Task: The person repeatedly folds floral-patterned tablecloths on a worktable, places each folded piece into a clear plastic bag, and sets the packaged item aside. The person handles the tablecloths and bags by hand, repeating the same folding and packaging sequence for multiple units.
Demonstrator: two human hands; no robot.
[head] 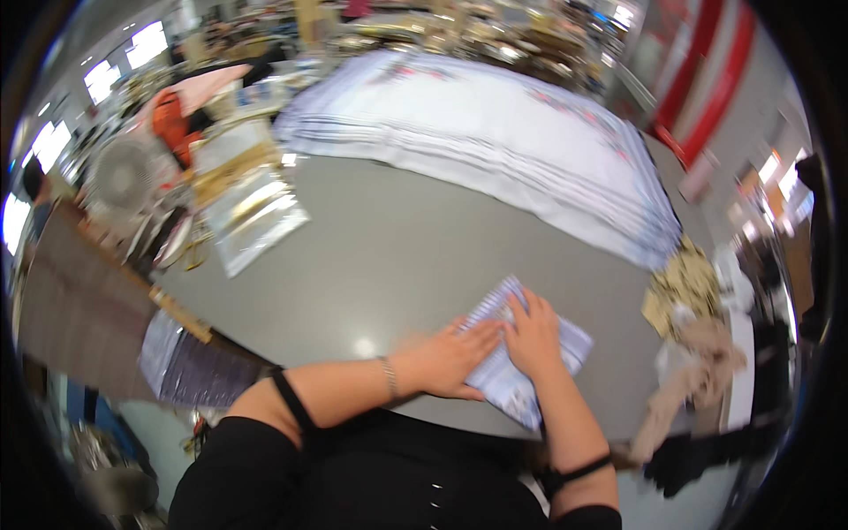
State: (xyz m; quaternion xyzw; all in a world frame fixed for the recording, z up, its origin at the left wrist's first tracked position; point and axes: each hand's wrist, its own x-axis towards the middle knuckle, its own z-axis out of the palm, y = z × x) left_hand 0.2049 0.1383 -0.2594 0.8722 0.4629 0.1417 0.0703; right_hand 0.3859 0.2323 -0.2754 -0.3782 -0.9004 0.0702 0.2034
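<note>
A folded lavender-and-white patterned cloth [575,344] lies slantwise on the grey tabletop near its front edge. My left hand [457,354] rests flat across its left side, the fingers reaching toward the middle. Laid over the upper part of the cloth is my right hand [535,331], its fingertips beside those of the left. Both palms face down, and neither hand is seen pinching the fabric. Part of the pattern is hidden under them. Farther back, a broad stack of white cloths [464,132] with lavender borders and floral motifs spreads over the table.
Clear plastic bags [255,215] lie at the left, near scissors [197,245] and a fan [120,173]. Crumpled yellowish fabric [682,281] and beige fabric [705,361] sit at the right edge. Packaged dark cloth [212,374] is at the lower left. A person [38,185] appears at far left.
</note>
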